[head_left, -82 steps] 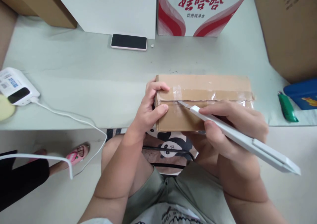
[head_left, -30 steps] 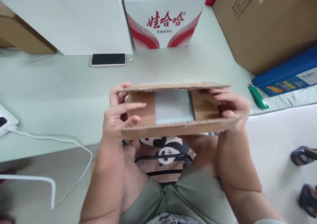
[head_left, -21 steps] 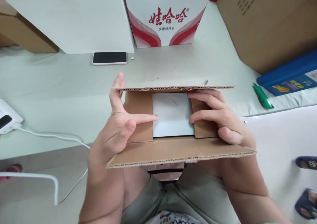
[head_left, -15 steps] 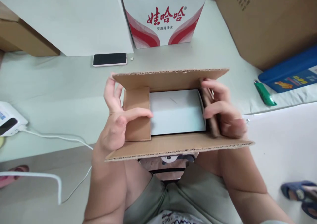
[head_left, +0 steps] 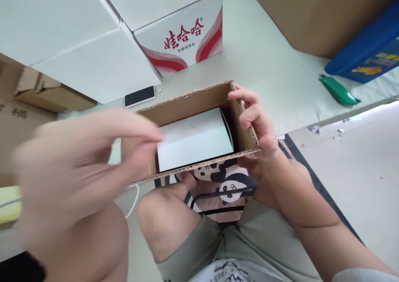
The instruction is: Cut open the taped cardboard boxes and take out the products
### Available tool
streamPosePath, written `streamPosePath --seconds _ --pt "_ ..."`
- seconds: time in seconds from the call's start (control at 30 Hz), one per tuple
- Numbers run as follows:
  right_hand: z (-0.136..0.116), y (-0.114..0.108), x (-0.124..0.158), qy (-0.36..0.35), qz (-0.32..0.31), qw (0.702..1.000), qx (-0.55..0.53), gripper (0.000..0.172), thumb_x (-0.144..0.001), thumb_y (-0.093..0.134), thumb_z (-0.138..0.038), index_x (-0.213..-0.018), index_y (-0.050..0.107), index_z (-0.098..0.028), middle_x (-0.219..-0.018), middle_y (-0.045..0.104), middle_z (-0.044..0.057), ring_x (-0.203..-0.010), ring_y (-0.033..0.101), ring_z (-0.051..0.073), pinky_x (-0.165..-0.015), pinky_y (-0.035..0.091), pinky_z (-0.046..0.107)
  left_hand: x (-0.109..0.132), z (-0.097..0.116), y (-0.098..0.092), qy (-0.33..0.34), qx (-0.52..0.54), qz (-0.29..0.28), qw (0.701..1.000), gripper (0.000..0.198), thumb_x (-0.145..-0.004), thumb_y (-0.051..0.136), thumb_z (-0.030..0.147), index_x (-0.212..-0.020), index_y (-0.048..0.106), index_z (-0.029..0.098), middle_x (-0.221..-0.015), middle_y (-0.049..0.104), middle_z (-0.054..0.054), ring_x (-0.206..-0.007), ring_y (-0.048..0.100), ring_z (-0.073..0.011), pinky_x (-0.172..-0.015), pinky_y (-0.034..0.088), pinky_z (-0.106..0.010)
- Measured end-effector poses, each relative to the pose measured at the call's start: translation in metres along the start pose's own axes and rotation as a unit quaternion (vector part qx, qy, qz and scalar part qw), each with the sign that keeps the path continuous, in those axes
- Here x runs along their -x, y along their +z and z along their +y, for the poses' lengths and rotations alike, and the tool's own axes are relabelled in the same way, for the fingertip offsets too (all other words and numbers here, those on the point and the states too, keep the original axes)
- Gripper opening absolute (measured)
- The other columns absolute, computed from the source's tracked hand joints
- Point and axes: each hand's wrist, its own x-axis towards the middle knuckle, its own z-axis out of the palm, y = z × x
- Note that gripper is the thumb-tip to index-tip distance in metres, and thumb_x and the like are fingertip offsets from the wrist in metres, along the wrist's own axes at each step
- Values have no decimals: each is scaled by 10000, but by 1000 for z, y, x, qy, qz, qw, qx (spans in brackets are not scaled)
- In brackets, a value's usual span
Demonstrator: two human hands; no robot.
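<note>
An opened cardboard box is held tilted above my lap, its flaps raised. Inside lies a plain white box, with a gap between it and the right wall. My right hand grips the right wall of the cardboard box, fingertips over the rim and thumb outside. My left hand, blurred and close to the camera, has thumb and index finger pinched together in front of the white box's left end. Whether anything is between those fingertips, or whether they touch the white box, I cannot make out.
On the pale green surface are a phone, a white water carton with red print and a green-handled tool. A blue container and a large brown carton stand at the right. A panda-print item is below.
My left hand has come off the left flap and moved nearer the camera, into a pinch. The right flap now stands up in my right hand. The view has turned, and the box appears tilted.
</note>
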Motion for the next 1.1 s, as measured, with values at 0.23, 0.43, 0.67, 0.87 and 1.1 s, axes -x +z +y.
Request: streamPosePath --seconds 0.23,0.43,0.67,0.87,1.1 --pt "28 -1 5 -70 -78 988 -114 1254 -489 821 -909 -1533 412 -349 -1785 22 12 -1667 -57 416 -1345 166 643 -72 11 106 143 -288 -549 771 319 -953 536 175 -1146 776 259 -1205 783 -35 -1188 689 -226 -1059 523 -359" --pt "64 -1 13 -79 -179 973 -121 1504 -612 839 -817 -1712 -51 -309 -1796 40 120 -1672 2 395 -1357 107 608 -74 -3 121 147 -302 -588 736 309 -943 633 293 -1217 772 326 -1334 764 -7 -1352 628 -271 -1175 458 -415" --pt "54 14 5 -104 -152 976 -113 1389 -661 820 -781 -1709 55 -285 -1732 245 153 -1583 310 424 -1303 276 610 -65 -19 94 173 -318 -577 732 268 -923 648 345 -1143 799 308 -1255 790 -40 -1257 676 -291 -1110 473 -425" --pt "50 20 10 -99 -144 978 -114 1399 -623 865 -751 -1697 86 -307 -1709 276 158 -1559 350 429 -1276 328 641 -67 2 48 171 -338 -485 788 324 -954 512 414 -867 786 265 -1015 792 -52 -968 701 -257 -961 506 -430" --pt "48 16 16 -67 -153 976 -140 1395 -608 900 -711 -1694 112 -330 -1726 272 118 -1562 365 404 -1295 345 600 -40 -7 -24 61 -434 -413 798 428 -935 491 540 -791 731 217 -1010 770 -81 -813 674 -226 -792 528 -400"
